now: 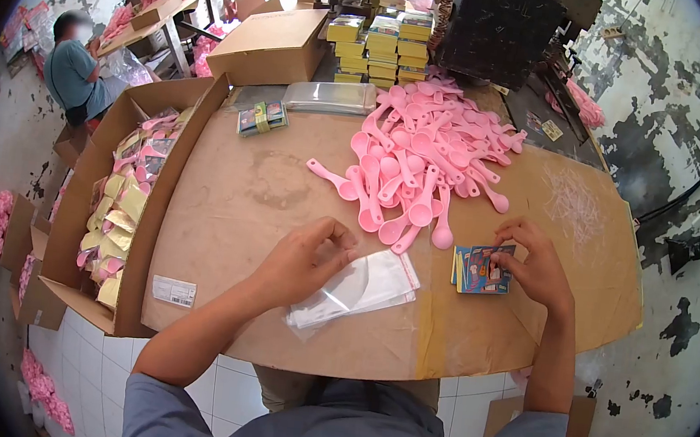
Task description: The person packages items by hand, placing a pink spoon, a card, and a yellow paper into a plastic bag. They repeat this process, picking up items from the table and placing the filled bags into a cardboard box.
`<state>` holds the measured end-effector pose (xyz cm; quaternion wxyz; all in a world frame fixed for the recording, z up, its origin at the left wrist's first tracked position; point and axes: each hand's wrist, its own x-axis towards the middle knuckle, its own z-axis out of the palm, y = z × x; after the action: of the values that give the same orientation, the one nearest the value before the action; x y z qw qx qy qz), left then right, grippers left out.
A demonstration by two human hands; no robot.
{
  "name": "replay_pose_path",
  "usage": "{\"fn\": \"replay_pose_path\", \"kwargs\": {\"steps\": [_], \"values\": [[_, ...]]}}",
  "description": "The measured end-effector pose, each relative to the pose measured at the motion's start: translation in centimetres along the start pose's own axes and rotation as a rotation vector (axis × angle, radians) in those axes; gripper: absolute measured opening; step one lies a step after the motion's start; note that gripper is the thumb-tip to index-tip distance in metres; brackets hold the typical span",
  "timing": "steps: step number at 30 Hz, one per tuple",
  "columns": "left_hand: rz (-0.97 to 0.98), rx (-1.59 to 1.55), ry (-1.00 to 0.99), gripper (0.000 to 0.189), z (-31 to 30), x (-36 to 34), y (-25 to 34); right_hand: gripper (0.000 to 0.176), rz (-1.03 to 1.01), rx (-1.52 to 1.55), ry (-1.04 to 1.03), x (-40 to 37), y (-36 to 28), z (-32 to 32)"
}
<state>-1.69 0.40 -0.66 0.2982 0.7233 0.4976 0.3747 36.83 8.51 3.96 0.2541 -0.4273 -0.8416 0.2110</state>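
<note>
My left hand [312,257] is over a small stack of clear plastic bags [381,286] at the table's near middle. Its thumb and forefinger are pinched together at the upper left edge of a bag. To the right, my right hand [537,264] reaches over a stack of colourful printed cards [477,270]. The thumb rests on the top card, and the fingers are apart from it, curved above the stack's upper right corner. A large heap of pink measuring spoons [425,150] lies just beyond both hands.
An open carton [134,281] of packed spoons and cards stands left of the cardboard-covered table [228,240]. A banded card bundle [262,119], clear film packs [329,97], a closed box [270,44] and yellow-edged card stacks [382,47] are behind. A person [75,70] sits far left.
</note>
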Motion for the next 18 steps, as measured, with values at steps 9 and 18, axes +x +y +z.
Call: {"fn": "replay_pose_path", "kwargs": {"steps": [9, 18], "values": [[-0.263, -0.734, -0.15, 0.057, -0.1, 1.3, 2.2, 0.019, -0.015, 0.401, -0.045, 3.5, -6.2, 3.1], [-0.223, -0.713, -0.064, 0.061, 1.2, 1.5, 2.0, 0.017, -0.196, 0.315, -0.145, 5.7, -8.2, 4.3]]}}
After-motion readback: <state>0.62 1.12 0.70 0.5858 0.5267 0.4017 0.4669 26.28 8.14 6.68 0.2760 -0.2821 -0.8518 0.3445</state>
